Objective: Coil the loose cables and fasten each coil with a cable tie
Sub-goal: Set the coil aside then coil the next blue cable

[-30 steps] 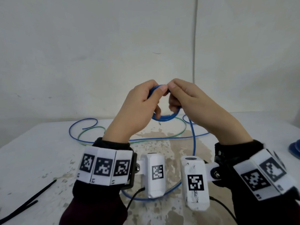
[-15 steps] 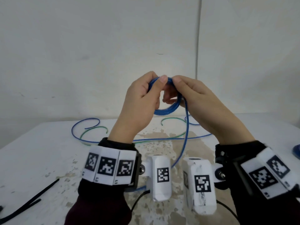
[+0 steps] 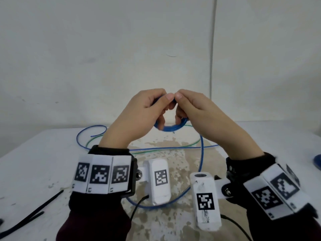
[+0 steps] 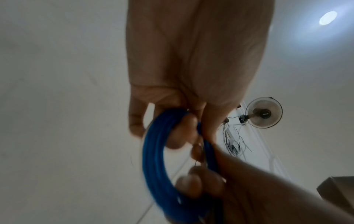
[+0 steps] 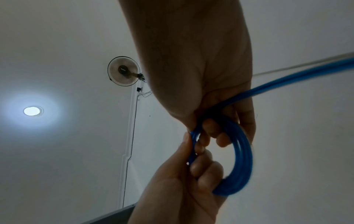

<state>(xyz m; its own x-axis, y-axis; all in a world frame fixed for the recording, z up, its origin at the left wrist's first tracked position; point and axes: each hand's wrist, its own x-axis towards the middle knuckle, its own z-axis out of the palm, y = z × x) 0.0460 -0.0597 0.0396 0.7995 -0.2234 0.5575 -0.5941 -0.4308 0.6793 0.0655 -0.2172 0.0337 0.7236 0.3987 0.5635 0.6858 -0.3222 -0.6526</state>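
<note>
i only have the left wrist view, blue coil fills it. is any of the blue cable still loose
Observer: Yes. In the head view a loose run drops from the blue coil and loops across the table.
Operator: is the right hand feeding that run
Observer: The right wrist view shows the right hand gripping the coil where the run leaves it.
Operator: any ties within reach
Observer: Thin black strips, possibly cable ties, lie on the table near the left hand side.
Operator: other cables waiting
Observer: A green cable lies on the table beyond the hands.
</note>
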